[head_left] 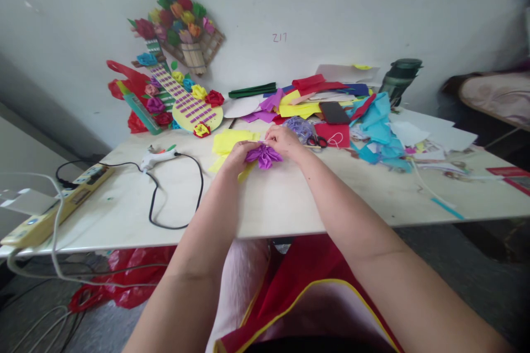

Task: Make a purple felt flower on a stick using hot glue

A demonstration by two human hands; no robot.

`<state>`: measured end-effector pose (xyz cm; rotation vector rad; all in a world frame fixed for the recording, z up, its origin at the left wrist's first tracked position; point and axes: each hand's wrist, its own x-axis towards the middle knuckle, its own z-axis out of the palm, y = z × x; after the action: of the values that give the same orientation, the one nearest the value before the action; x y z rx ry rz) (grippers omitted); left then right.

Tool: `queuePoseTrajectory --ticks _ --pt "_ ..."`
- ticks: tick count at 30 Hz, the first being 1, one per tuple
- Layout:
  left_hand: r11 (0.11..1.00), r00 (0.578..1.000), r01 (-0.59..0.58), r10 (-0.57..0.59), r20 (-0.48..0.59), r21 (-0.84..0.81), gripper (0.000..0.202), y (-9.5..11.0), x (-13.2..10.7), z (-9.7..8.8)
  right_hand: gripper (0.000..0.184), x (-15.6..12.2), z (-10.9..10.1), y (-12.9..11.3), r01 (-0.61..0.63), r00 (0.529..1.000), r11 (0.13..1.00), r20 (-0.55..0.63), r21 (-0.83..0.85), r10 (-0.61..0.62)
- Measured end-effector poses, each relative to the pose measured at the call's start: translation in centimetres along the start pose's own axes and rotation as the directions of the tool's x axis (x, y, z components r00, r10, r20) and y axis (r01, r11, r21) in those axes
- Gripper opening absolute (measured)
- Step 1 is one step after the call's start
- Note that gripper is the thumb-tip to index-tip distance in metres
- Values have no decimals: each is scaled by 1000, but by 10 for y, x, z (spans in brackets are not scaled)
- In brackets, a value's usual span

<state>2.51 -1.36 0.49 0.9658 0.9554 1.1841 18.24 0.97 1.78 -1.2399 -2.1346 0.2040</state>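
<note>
A purple paper flower [264,156] with crinkled petals is held just over the table [285,204]. My left hand [240,154] is closed on its left side. On the flower's upper right, my right hand [282,140] pinches with bent fingers; the fingertips are partly hidden. Yellow crepe paper [226,142] lies under and behind my left hand. A tangle of purple string [298,128] and a pair of scissors [318,142] lie just beyond my right hand.
A glue gun [156,159] with a looping black cord and a power strip [58,207] are on the left. A flower-decorated paper guitar [196,113] leans at the back. Coloured paper, a phone [334,113] and a dark bottle [399,78] are behind and right.
</note>
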Motion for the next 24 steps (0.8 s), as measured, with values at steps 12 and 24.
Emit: queuePoseTrajectory --ticks 12,24 --pt "1000 1000 -7 7 -13 13 14 -3 3 -3 14 -1 -1 -3 -24 1000 1000 -16 -11 24" --pt "999 1000 -16 16 -18 36 16 -3 3 -4 13 -2 -1 -6 -38 999 999 -7 -39 38"
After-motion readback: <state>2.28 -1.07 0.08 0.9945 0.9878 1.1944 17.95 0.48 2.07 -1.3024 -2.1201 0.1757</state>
